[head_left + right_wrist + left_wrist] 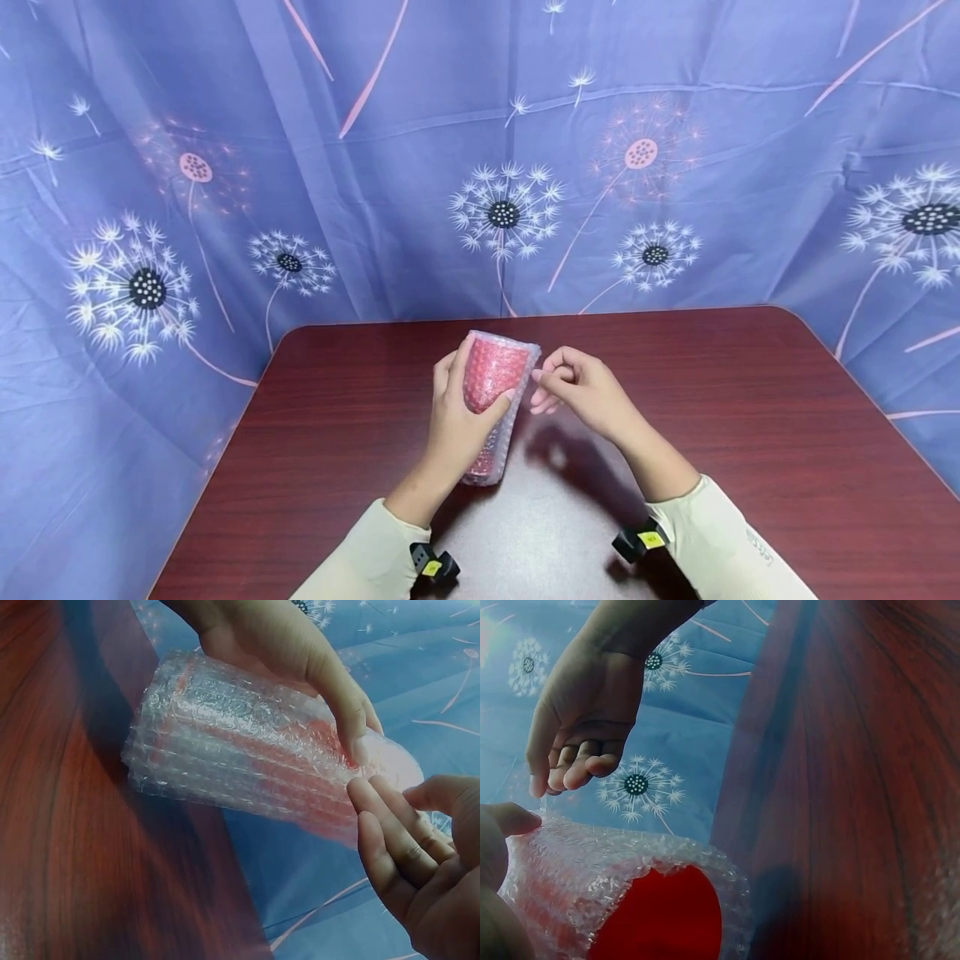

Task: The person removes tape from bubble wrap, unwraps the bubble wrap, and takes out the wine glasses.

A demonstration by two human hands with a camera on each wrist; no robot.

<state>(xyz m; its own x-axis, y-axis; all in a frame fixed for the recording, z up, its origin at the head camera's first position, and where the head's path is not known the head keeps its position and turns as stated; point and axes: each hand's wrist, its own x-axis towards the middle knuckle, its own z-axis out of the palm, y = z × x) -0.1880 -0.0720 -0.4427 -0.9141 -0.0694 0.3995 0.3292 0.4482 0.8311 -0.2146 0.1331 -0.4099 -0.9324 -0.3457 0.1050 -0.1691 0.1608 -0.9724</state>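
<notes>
While left fingers grasp a bubble-wrapped bundle, right fingers at its edge, grip unclear, tabletop around.

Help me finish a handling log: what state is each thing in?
Tapered red object: wrapped, tilted.
Clear plastic bubble wrap: around the object.
Bare left hand: gripping the wrapped object.
Bare right hand: fingers bent, near the wrap's edge; contact unclear.
Dark red wood-grain table: catching glare.
Blue-violet dandelion-print fabric: hanging, creased.
Black wrist devices with yellow labels: worn, one per wrist.
</notes>
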